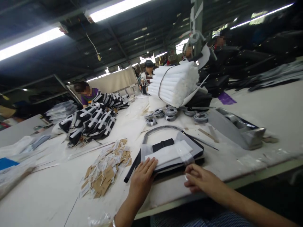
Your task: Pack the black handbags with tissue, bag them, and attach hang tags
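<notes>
A dark flat bag (197, 151) with a grey looped handle (163, 127) lies at the front of the white table. Across its top is a white padded strip (169, 154), and a clear tape band (184, 153) runs over the strip's right end. My left hand (144, 173) rests flat on the near left edge of the bag and strip, fingers together and extended, holding nothing. At the bag's near right edge, my right hand (197, 179) has its fingers curled in a pinch by the tape's lower end; what lies between the fingertips is too small to tell.
Cardboard tags (104, 176) are heaped to the left. Behind them lie black and white bundles (92, 123). Grey coils (170, 113) and a tied white stack (172, 83) stand beyond the bag, a tape dispenser (239, 127) at right. People work at the back.
</notes>
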